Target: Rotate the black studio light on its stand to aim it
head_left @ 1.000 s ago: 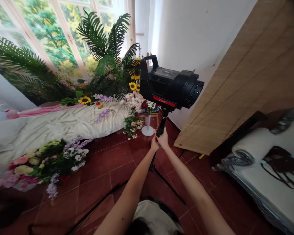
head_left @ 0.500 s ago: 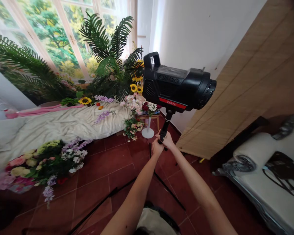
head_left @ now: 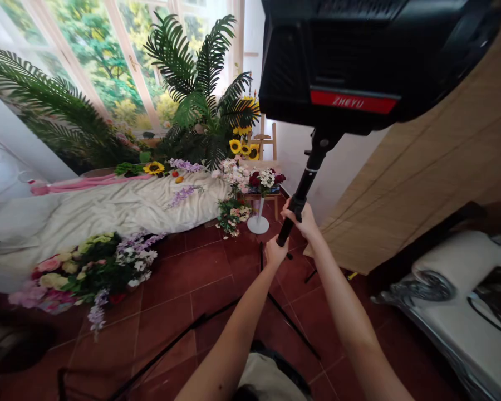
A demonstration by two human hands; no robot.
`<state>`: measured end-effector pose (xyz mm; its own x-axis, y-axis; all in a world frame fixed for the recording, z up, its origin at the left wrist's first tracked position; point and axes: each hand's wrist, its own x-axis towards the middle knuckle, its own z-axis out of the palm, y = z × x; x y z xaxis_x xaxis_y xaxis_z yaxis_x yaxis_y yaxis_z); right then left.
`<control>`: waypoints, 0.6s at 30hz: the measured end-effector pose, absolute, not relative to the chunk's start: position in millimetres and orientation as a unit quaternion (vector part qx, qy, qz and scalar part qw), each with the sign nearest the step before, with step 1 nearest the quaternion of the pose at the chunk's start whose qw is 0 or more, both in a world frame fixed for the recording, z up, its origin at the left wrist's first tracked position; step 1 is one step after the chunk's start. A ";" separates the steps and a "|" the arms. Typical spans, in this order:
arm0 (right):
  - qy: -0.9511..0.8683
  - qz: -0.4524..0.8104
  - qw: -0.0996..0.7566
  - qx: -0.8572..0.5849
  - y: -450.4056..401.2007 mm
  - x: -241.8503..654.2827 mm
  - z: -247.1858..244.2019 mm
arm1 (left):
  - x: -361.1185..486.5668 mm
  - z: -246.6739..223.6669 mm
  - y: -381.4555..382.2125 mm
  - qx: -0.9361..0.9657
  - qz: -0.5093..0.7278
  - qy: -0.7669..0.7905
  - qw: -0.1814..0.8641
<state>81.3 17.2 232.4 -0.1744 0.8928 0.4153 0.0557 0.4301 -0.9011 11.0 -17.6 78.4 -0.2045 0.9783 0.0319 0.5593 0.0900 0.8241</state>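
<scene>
A black studio light (head_left: 350, 61) with a red label reading ZHEYU sits atop a black light stand (head_left: 307, 181), large and close at the upper right. My right hand (head_left: 308, 221) is closed around the stand at its collar and knob. Just below it, my left hand (head_left: 276, 250) grips the pole, fingers wrapped round it. The pole leans a little to the right in view. Beneath my hands, the stand's thin black legs (head_left: 292, 320) spread over the red tile floor. The front end of the light reaches toward the upper right corner.
On the left, a cream cloth-covered daybed (head_left: 179, 209) has flower bunches (head_left: 87, 267) before it. Palm leaves (head_left: 209, 72) rise by the window. A white round-based stand (head_left: 258, 224) is ahead. To the right are a tan screen (head_left: 359, 217) and a white sofa (head_left: 446, 278).
The light has risen and come closer, with more pole showing beneath it. My right hand has moved up and right, and my left hand now sits lower on the pole, apart from it.
</scene>
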 end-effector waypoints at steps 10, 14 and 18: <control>-0.674 0.434 0.517 -0.300 21.0 82.9 272.4 | 11.4 77.3 -16.8 0.570 0.338 0.710 0.240; -0.687 0.400 0.511 -0.326 17.0 83.2 275.8 | 12.9 78.2 -16.7 0.564 0.342 0.713 0.237; -0.682 0.328 0.543 -0.364 -0.2 92.0 269.5 | 13.4 82.5 -18.7 0.561 0.350 0.711 0.239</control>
<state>92.0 -0.2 269.5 -0.1463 0.8521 0.5026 0.1401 0.5208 -0.8421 13.4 -18.7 82.5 -0.2570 0.9650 0.0518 0.6304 0.1268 0.7658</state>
